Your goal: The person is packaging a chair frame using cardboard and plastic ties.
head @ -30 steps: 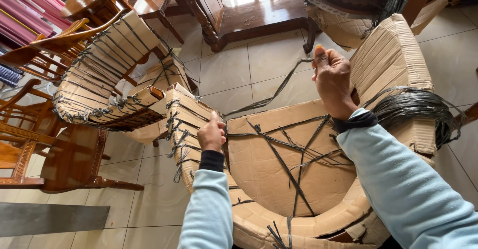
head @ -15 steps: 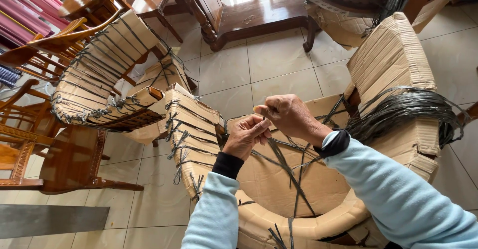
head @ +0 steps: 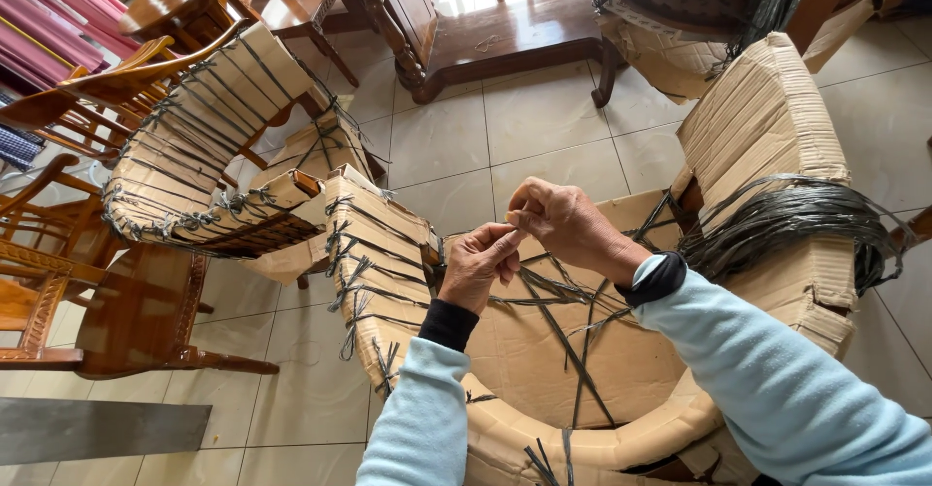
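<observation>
A chair wrapped in brown cardboard (head: 544, 369) stands right below me, tied with black plastic string (head: 568, 326) that crosses its seat. Both my hands meet above the seat. My left hand (head: 481, 265) pinches the string with thumb and fingers. Touching it from the right, my right hand (head: 563, 222) is closed on the same string. A thick bundle of black string (head: 786, 219) is wound around the chair's right armrest.
A second cardboard-wrapped chair (head: 209, 151) tied with black string stands at the left. Bare wooden chairs (head: 58, 282) sit at the far left, and a dark wooden table base (head: 485, 39) stands behind. A wrapped piece of furniture (head: 680, 30) is at the top right. The floor is pale tile.
My right hand came down from the chair's upper back to meet my left hand over the seat. My left hand moved right off the armrest. Both now pinch the string.
</observation>
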